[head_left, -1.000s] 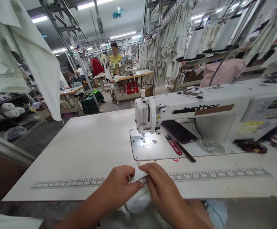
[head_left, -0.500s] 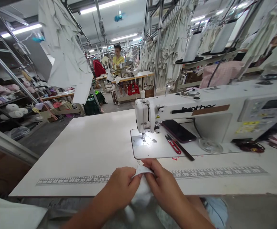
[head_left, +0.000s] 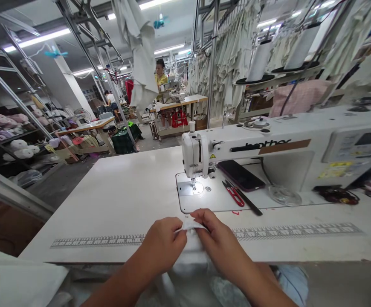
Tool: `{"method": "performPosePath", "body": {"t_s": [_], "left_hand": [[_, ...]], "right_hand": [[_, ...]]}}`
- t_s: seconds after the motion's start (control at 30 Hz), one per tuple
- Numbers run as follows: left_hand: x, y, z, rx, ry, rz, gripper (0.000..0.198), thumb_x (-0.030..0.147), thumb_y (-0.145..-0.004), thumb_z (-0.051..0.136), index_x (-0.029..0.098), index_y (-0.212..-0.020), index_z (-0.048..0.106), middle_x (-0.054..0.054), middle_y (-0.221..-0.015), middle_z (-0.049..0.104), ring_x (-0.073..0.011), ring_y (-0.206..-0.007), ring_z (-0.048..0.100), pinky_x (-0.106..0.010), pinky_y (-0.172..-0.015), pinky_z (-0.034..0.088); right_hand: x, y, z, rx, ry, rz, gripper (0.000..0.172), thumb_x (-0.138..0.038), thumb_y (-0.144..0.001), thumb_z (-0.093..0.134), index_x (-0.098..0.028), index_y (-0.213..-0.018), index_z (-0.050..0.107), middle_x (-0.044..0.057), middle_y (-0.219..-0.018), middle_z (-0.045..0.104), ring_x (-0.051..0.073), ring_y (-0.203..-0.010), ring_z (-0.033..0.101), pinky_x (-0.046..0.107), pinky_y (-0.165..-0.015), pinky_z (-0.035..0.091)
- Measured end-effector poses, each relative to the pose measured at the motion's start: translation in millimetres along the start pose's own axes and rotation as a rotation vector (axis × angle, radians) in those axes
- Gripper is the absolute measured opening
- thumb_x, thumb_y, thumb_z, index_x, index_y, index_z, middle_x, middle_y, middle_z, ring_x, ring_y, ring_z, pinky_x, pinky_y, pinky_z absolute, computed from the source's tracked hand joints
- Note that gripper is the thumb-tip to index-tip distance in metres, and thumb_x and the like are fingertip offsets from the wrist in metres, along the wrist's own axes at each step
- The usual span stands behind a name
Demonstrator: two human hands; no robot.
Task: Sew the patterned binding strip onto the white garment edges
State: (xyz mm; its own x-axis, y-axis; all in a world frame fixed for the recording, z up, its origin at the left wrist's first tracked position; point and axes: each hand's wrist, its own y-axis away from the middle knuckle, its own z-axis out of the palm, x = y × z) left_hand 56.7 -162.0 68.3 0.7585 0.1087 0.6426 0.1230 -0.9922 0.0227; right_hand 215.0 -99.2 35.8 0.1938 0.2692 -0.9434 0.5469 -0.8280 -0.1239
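Left hand [head_left: 161, 241] and right hand [head_left: 224, 241] close together, pinching white cloth [head_left: 190, 224] at the front of the sewing table [head_left: 124, 192]; Brother sewing machine [head_left: 236, 149] at 12 o'clock. Likely risk: fold slipping free through too loose a pinch.

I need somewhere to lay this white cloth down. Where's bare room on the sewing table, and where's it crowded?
The white tabletop left of the Brother sewing machine, above the printed ruler, is the free patch. Crowded: right of the needle plate, where red thread snips, a phone and a clear disc lie.
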Motion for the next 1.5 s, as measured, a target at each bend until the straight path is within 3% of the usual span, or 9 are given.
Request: {"method": "performPosePath", "body": {"t_s": [0.2, 0.33, 0.43, 0.57, 0.8, 1.07, 1.2, 1.37, 1.5], "left_hand": [[-2, -4, 2.3, -0.045, 0.119, -0.046, 0.021, 0.027, -0.079, 0.047, 0.019, -0.060, 0.041, 0.005, -0.057, 0.042, -0.0119, -0.057, 0.038, -0.025, -0.053, 0.025], [1, -8, 1.2, -0.036, 0.161, -0.091, 0.026, 0.023, -0.075, 0.046, 0.020, -0.054, 0.030, 0.006, -0.053, 0.028, -0.0108, -0.054, 0.031, -0.025, -0.050, 0.020], [1, -12, 1.0, -0.031, 0.197, -0.113, 0.027, 0.022, -0.073, 0.044, 0.021, -0.055, 0.024, 0.006, -0.055, 0.020, -0.0103, -0.053, 0.025, -0.025, -0.048, 0.018], [0, -15, 0.4, -0.062, 0.214, -0.111, 0.024, 0.023, -0.072, 0.043, 0.021, -0.055, 0.026, 0.006, -0.056, 0.021, -0.0101, -0.054, 0.026, -0.024, -0.047, 0.020], [-1, -14, -2.5, -0.055, 0.069, -0.091, 0.025, 0.019, -0.066, 0.046, 0.019, -0.053, 0.025, 0.005, -0.054, 0.021, -0.0107, -0.054, 0.025, -0.027, -0.050, 0.017], [7, -11, 4.6, 0.006, -0.063, -0.107, 0.032, 0.037, -0.074, 0.056, 0.019, -0.057, 0.037, 0.006, -0.053, 0.036, -0.0115, -0.054, 0.031, -0.025, -0.051, 0.020], [5, -11, 8.7, 0.059, -0.123, -0.058, 0.026, 0.026, -0.076, 0.050, 0.019, -0.056, 0.035, 0.005, -0.053, 0.038, -0.0116, -0.054, 0.031, -0.027, -0.053, 0.020], [-1, -9, 12.0, 0.110, -0.025, -0.025, 0.023, 0.020, -0.080, 0.045, 0.019, -0.058, 0.040, 0.004, -0.055, 0.044, -0.0122, -0.055, 0.039, -0.026, -0.053, 0.024], [-7, -4, 15.1, 0.177, 0.170, 0.165, 0.015, 0.013, -0.079, 0.046, 0.020, -0.074, 0.058, 0.001, -0.073, 0.059, -0.0140, -0.068, 0.052, -0.024, -0.062, 0.036]], "right_hand": [[-2, 1, -1, 0.004, 0.037, -0.037, 0.022, -0.019, -0.085, 0.041, -0.024, -0.105, 0.049, 0.001, -0.094, 0.067, 0.019, -0.088, 0.065, 0.030, -0.074, 0.049], [-4, 1, -1, 0.017, 0.114, -0.061, 0.015, -0.017, -0.085, 0.040, -0.024, -0.092, 0.051, 0.000, -0.083, 0.065, 0.019, -0.076, 0.063, 0.031, -0.069, 0.048], [-2, 3, 0, 0.003, 0.145, -0.138, 0.013, -0.020, -0.088, 0.042, -0.023, -0.093, 0.054, 0.002, -0.089, 0.063, 0.020, -0.083, 0.061, 0.033, -0.075, 0.047], [2, 3, 0, 0.001, 0.272, -0.285, 0.012, -0.025, -0.091, 0.049, -0.022, -0.101, 0.055, 0.007, -0.100, 0.062, 0.022, -0.093, 0.059, 0.035, -0.080, 0.047], [1, -1, -9, -0.056, 0.418, -0.234, 0.021, -0.015, -0.090, 0.040, -0.021, -0.094, 0.060, 0.006, -0.093, 0.065, 0.023, -0.088, 0.061, 0.036, -0.075, 0.047], [-2, -1, -5, -0.001, 0.410, -0.153, 0.021, -0.021, -0.092, 0.036, -0.022, -0.083, 0.056, 0.006, -0.083, 0.064, 0.022, -0.080, 0.061, 0.035, -0.069, 0.047], [-1, -3, -3, 0.026, 0.438, -0.175, 0.022, -0.021, -0.092, 0.034, -0.021, -0.082, 0.054, 0.007, -0.081, 0.061, 0.024, -0.077, 0.059, 0.038, -0.068, 0.046], [1, 1, 0, 0.054, 0.461, -0.224, 0.019, -0.020, -0.091, 0.036, -0.020, -0.084, 0.053, 0.008, -0.083, 0.060, 0.026, -0.080, 0.058, 0.040, -0.069, 0.045], [3, 14, 2, 0.029, 0.272, -0.275, 0.008, -0.026, -0.092, 0.046, -0.022, -0.098, 0.052, 0.007, -0.102, 0.061, 0.022, -0.089, 0.058, 0.037, -0.077, 0.046]]}}
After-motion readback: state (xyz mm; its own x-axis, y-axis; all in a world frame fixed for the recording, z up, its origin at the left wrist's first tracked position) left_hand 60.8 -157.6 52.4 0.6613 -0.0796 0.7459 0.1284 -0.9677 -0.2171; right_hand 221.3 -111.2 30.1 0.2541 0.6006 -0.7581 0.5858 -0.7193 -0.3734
